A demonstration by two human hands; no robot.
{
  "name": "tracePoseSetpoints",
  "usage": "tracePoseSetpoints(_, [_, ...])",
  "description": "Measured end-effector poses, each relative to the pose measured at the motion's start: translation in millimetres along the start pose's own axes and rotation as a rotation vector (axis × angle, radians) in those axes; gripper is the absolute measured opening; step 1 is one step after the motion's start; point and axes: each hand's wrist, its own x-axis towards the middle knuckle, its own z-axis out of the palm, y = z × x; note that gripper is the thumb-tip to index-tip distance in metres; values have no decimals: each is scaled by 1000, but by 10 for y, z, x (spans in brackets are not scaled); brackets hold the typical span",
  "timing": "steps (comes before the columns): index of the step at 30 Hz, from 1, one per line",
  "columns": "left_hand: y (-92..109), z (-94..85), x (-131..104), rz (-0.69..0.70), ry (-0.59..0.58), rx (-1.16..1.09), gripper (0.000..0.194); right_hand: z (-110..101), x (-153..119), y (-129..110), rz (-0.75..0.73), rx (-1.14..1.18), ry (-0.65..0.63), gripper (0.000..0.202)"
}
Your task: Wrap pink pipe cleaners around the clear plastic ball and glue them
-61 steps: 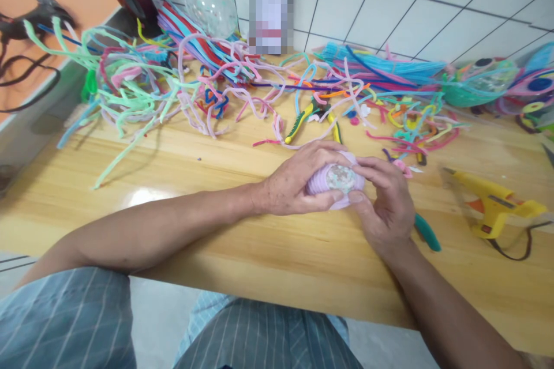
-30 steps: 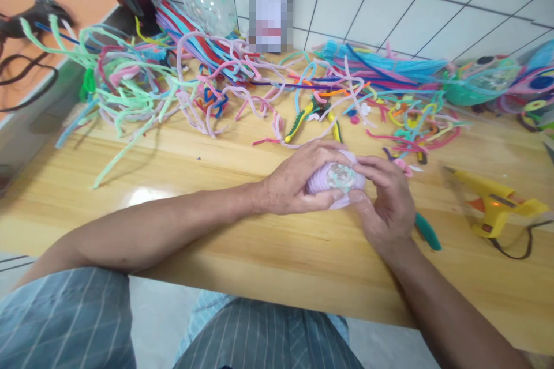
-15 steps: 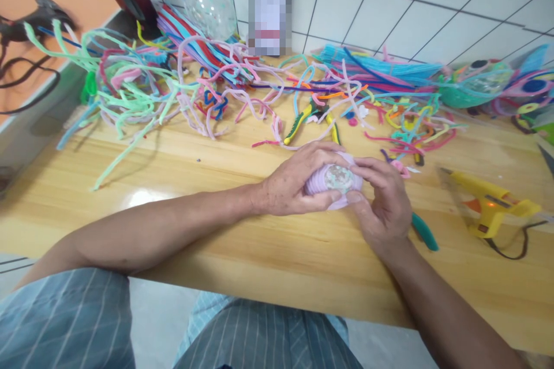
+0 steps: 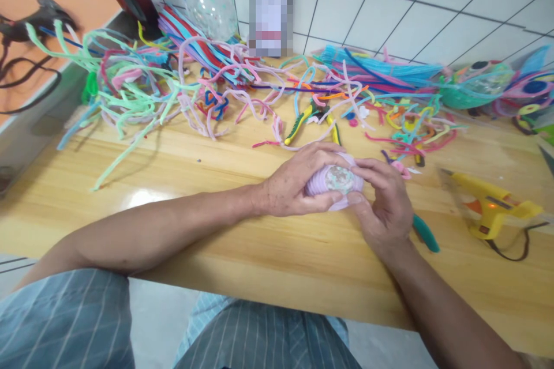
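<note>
A rounded lilac coiled piece (image 4: 318,183) with a clear, speckled patch in its middle is held between both hands above the wooden table (image 4: 242,248). My left hand (image 4: 298,181) wraps round its left side, thumb along the near edge and fingers over the far edge. On its right side, my right hand (image 4: 383,202) grips the rim with thumb and fingertips. Just beyond the hands lie pliers with yellow and green handles (image 4: 298,124), partly covered by pipe cleaners. A teal handle (image 4: 426,233) shows beside my right wrist.
Tangled green pipe cleaners (image 4: 134,101) spread at the back left. Blue and pink bundles (image 4: 381,72) lie along the tiled wall. A clear speckled ball (image 4: 211,8) sits behind. A yellow glue gun (image 4: 493,204) with a lit orange light and a cord is at the right.
</note>
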Motion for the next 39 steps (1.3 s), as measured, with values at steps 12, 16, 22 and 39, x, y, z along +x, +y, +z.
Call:
tracePoseSetpoints(12, [-2,-34,4,-4,-17,5,50,1,-10,10,15,-9,0,41])
tracePoseSetpoints(16, [10,-52,6,-25,-32,13,50,7,-7,1,13,-9,0,39])
tracePoseSetpoints(22, [97,-106,19,-68,-61,80,50,7,-8,2,21,-22,-7,37])
tracePoseSetpoints(39, [138,-92,-30,-43,-93,114,54,27,-5,-44,-26,-45,46,36])
